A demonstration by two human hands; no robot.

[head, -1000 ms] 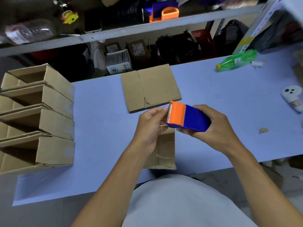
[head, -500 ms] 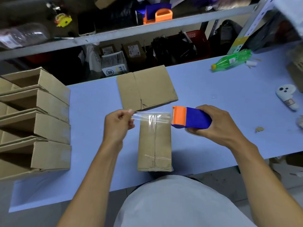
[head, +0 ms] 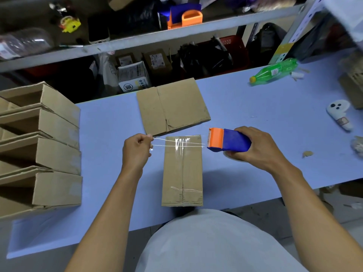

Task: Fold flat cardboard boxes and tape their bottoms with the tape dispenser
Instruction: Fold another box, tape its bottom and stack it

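Note:
A folded cardboard box (head: 182, 173) stands bottom-up on the blue table (head: 255, 118) in front of me, its flaps closed along a centre seam. My right hand (head: 259, 148) grips the blue and orange tape dispenser (head: 227, 140) just right of the box's far end. My left hand (head: 137, 152) pinches the free end of a clear tape strip (head: 178, 143) stretched from the dispenser across and above the box's far end. A short piece of tape lies across the seam near the box's near end. A flat cardboard box (head: 172, 107) lies behind.
Several folded boxes (head: 41, 150) are stacked on their sides at the table's left. A green bottle (head: 275, 72), a white controller (head: 338, 112) and crumbs lie at the right. A shelf (head: 137, 42) with clutter and a second dispenser (head: 184, 17) runs behind.
My left hand has pulled the tape end leftward away from the dispenser, drawing out a longer strip over the box. The right hand with the dispenser shifted slightly right.

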